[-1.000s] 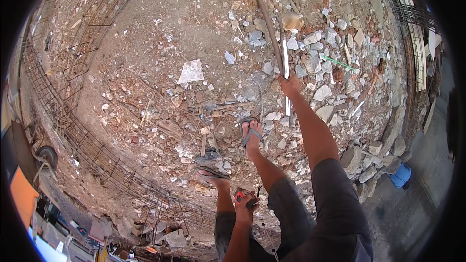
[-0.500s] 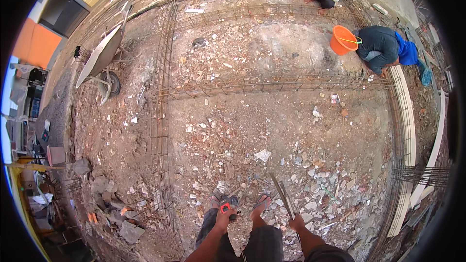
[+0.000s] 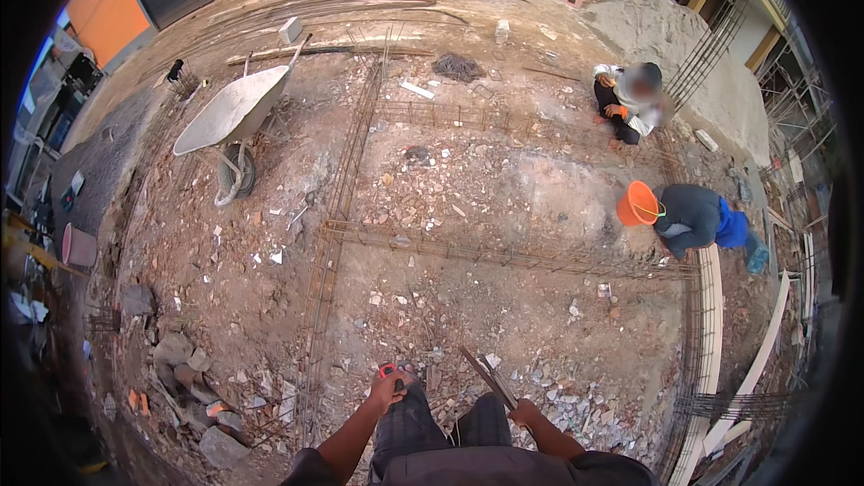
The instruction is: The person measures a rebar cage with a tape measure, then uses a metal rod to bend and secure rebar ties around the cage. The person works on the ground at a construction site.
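My left hand (image 3: pixel 385 392) is closed around a compact red-and-black tape measure (image 3: pixel 387 370), held over my left leg. On the other side, my right hand (image 3: pixel 526 413) grips long, narrow dark bars (image 3: pixel 487 376), which slant up and left past my right leg; they look like metal, and their lower ends are hidden by my arm. Beneath both hands lies soil strewn with broken tile and rubble (image 3: pixel 576 405).
Long rebar cages (image 3: pixel 504 256) cross the ground ahead and along both sides. A wheelbarrow (image 3: pixel 236 108) stands at far left. At right, a person (image 3: pixel 693 220) bends beside an orange bucket (image 3: pixel 638 204), and another person (image 3: pixel 625 99) crouches farther back. Pale boards (image 3: pixel 711 324) lie along the right.
The view has tilted up and swung, so the ground ahead sits lower and more of the far yard shows. Both hands keep hold of their things; my left hand appears farther left.
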`<state>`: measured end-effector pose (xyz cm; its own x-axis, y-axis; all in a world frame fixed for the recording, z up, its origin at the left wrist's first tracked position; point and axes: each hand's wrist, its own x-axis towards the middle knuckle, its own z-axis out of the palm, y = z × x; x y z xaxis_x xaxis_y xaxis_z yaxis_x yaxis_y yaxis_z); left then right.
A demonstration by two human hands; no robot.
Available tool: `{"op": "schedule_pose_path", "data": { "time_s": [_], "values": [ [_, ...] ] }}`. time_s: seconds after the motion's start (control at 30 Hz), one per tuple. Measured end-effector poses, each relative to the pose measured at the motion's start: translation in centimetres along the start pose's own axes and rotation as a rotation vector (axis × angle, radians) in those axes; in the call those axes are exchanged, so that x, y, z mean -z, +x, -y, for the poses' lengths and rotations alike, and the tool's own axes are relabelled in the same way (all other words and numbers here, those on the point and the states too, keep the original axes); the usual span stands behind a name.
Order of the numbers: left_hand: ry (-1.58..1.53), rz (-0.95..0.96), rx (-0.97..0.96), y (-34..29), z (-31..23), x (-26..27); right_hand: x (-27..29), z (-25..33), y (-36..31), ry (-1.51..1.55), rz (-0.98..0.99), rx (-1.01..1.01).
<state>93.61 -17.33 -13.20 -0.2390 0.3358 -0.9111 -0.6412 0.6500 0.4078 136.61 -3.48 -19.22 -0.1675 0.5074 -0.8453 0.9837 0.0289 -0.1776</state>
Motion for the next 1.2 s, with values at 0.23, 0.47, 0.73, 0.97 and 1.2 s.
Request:
{"op": "schedule_pose_path", "data": {
  "time_s": [0.23, 0.47, 0.73, 0.97, 1.2],
  "values": [
    [0.150, -0.168, -0.179, 3.7, -15.9, 3.8, 10.2, 8.9, 2.1, 0.791, 0.122, -0.108],
    [-0.057, -0.223, -0.132, 8.2, -25.4, 1.8, 18.8, 11.4, 8.8, 0.619, 0.181, -0.276],
    [-0.149, -0.344, -0.228, 9.5, -32.8, -3.1, 33.1, 14.7, 13.6, 0.273, 0.356, -0.203],
    [0.127, -0.462, -0.029, 20.3, -40.0, -5.6, 42.8, 19.9, 26.0, 0.455, 0.291, -0.307],
    [0.422, -0.421, 0.208, 38.6, -56.5, -6.6, 57.6, 34.3, 40.1, 0.509, 0.224, -0.362]
  ]
}}
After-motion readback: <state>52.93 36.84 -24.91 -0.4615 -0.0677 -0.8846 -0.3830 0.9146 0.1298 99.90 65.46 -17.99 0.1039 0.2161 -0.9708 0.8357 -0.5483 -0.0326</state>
